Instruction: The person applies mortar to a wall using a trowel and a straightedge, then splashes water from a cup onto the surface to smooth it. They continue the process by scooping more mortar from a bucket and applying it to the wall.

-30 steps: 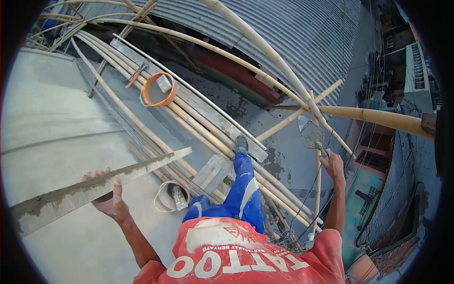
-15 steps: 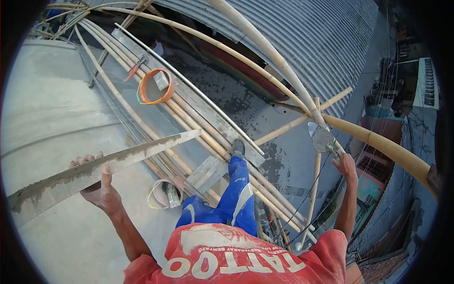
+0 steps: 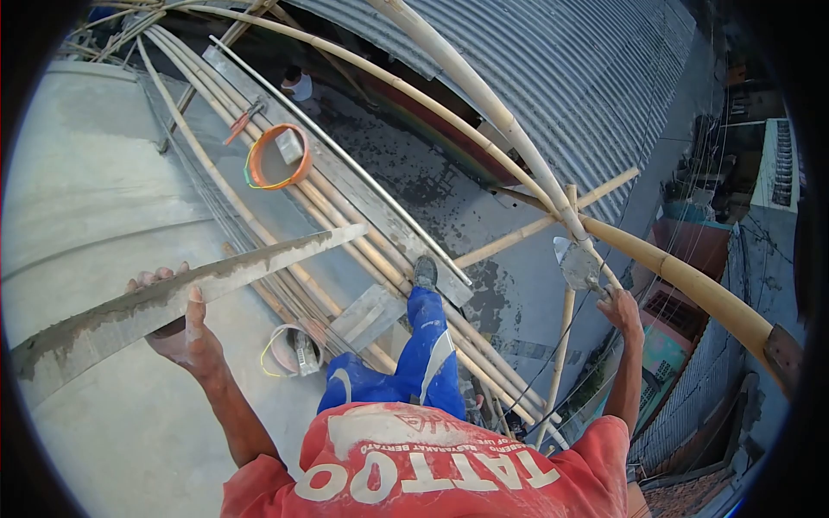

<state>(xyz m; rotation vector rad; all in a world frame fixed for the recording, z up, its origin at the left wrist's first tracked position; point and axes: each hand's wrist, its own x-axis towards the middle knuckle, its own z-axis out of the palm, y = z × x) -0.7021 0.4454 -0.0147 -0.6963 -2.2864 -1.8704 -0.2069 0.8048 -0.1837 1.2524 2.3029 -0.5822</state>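
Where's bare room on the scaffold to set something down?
Plank: bare stretch between orange bucket and shoe. Short board: small bare face between leg and pale bucket. Crowded: the poles by the orange bucket, where the red-handled tool sits, and where the straightedge crosses them in view.

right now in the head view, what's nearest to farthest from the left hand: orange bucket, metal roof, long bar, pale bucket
1. Long bar: gripped in the left hand.
2. Pale bucket: to the hand's right, beside the blue trousers.
3. Orange bucket: farther ahead, by the bamboo poles.
4. Metal roof: farthest, beyond the poles.
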